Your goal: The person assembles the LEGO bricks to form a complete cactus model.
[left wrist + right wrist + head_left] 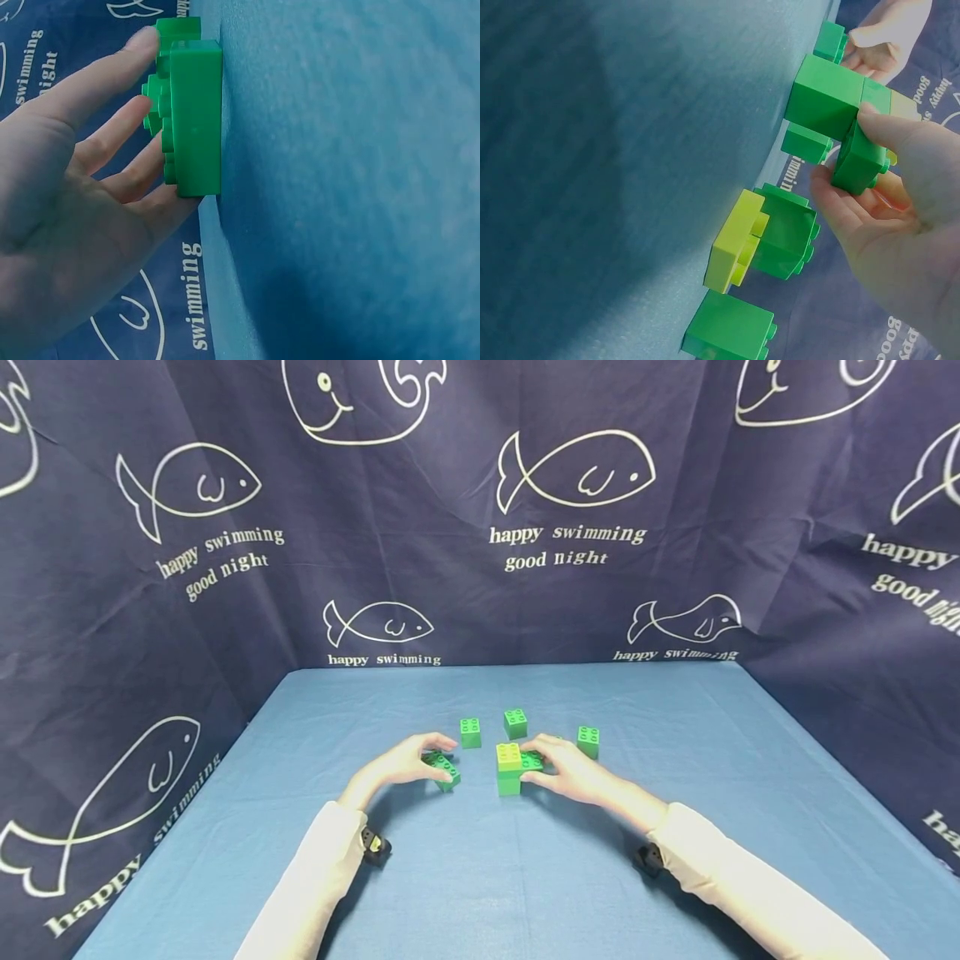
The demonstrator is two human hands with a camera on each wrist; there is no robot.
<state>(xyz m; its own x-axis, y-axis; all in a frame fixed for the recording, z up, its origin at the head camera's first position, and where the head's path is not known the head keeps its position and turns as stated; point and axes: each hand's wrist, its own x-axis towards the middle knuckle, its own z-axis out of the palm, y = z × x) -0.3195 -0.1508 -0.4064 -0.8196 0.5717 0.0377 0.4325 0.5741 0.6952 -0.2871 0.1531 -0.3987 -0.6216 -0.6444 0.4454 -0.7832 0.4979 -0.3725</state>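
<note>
My right hand (566,768) pinches a green brick (859,159) between thumb and fingers. That brick sits against the side of a small stack (509,783) of green pieces topped by a yellow brick (507,753); whether they are joined I cannot tell. To the left, my left hand (405,762) spans a long green brick (196,120) lying studs up on the table. Its thumb is near one end and its loosely bent fingers reach along the far side, without a clear grip. Another green piece (154,94) shows partly behind that brick.
Behind the hands stand a left green block (470,733), a middle one (515,724) and a right one (588,742) on the blue table (480,877). The right wrist view shows a flat yellow brick (735,240) beside a green block (786,232). A dark printed cloth (465,510) surrounds the table.
</note>
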